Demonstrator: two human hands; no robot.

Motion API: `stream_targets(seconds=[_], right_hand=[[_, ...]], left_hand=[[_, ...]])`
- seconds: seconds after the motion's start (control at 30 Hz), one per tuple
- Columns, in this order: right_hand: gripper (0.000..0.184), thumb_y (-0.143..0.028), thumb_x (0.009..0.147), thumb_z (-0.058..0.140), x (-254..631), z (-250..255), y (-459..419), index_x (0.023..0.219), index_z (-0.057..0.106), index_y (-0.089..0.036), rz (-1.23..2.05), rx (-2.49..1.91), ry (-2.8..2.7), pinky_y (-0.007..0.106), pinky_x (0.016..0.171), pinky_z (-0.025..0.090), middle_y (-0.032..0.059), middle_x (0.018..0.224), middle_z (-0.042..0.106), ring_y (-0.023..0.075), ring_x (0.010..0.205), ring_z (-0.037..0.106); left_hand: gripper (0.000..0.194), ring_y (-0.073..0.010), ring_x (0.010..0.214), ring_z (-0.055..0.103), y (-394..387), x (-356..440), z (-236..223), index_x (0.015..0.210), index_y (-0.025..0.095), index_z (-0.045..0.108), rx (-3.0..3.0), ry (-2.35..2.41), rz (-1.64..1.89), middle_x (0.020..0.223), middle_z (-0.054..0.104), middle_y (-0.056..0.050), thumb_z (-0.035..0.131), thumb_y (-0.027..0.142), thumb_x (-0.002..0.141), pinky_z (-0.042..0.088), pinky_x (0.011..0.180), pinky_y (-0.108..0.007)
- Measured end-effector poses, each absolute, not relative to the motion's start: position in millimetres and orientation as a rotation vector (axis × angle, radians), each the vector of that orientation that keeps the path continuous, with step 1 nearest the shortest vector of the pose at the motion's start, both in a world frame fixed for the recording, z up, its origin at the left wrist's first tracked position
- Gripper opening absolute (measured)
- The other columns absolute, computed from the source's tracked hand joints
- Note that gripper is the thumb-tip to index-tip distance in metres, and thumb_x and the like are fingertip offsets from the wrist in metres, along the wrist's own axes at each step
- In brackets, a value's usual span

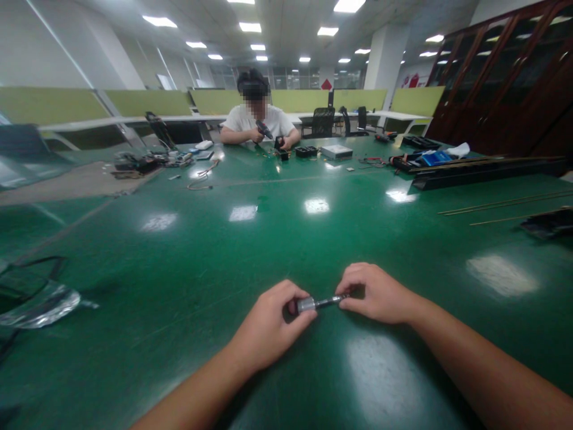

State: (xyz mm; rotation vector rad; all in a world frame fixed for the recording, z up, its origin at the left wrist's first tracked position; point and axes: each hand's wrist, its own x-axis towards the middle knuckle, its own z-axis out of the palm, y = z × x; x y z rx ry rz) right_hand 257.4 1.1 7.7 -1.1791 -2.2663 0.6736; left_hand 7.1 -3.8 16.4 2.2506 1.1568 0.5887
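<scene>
A small silver cylinder with a thin dark shaft lies sideways between my two hands, low over the green tabletop. Thumb and fingers of my left hand are closed round the silver cylinder part. At the other side my right hand pinches the shaft's bright metal tip. Fingertips cover both ends of the piece, so its exact kind is hard to make out. Whether it touches the table I cannot tell.
Across the green table sits a person holding a power drill. Wires and parts lie at the far left. A long black channel and thin rods are at right. Crumpled foil is at left.
</scene>
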Motion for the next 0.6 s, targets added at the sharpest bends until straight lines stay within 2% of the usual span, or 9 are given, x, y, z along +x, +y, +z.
stream_targets(seconds=[0.13, 0.27, 0.47, 0.6], right_hand=[[0.007, -0.022, 0.079, 0.073, 234.4, -0.5, -0.8, 0.086, 0.073, -0.021, 0.626, -1.096, -2.267, 0.035, 0.085, 0.041, 0.0019, 0.080, 0.071, 0.0176, 0.081, 0.062], [0.007, -0.017, 0.077, 0.071, 217.1, -6.2, -5.6, 0.084, 0.071, -0.020, 0.596, -1.103, -2.195, 0.034, 0.082, 0.041, 0.0015, 0.078, 0.069, 0.0173, 0.079, 0.060], [0.021, -0.016, 0.073, 0.073, 224.6, -6.0, -7.9, 0.094, 0.070, -0.021, 0.640, -1.073, -2.179, 0.033, 0.081, 0.044, 0.0030, 0.086, 0.068, 0.0191, 0.085, 0.059], [0.017, -0.012, 0.073, 0.072, 226.2, -8.0, -7.3, 0.088, 0.067, -0.020, 0.667, -1.089, -2.134, 0.031, 0.078, 0.044, 0.0017, 0.082, 0.067, 0.0179, 0.082, 0.058]], left_hand=[[0.013, -0.0166, 0.073, 0.057, -4.5, 8.5, 14.9, 0.088, 0.019, 0.066, 2.266, 1.138, 0.602, 0.079, 0.061, -0.002, 0.063, 0.031, 0.088, 0.043, 0.067, -0.026], [0.012, -0.0159, 0.072, 0.057, -4.3, 8.0, 12.4, 0.085, 0.018, 0.065, 2.267, 1.136, 0.622, 0.078, 0.061, -0.002, 0.064, 0.030, 0.086, 0.042, 0.065, -0.026], [0.011, -0.0161, 0.072, 0.057, -3.3, 8.9, 12.7, 0.087, 0.018, 0.064, 2.277, 1.160, 0.580, 0.078, 0.061, -0.002, 0.064, 0.030, 0.086, 0.043, 0.065, -0.026], [0.012, -0.0170, 0.075, 0.058, -2.9, 9.3, 13.1, 0.093, 0.019, 0.065, 2.270, 1.153, 0.555, 0.082, 0.063, -0.002, 0.064, 0.029, 0.086, 0.044, 0.068, -0.027]])
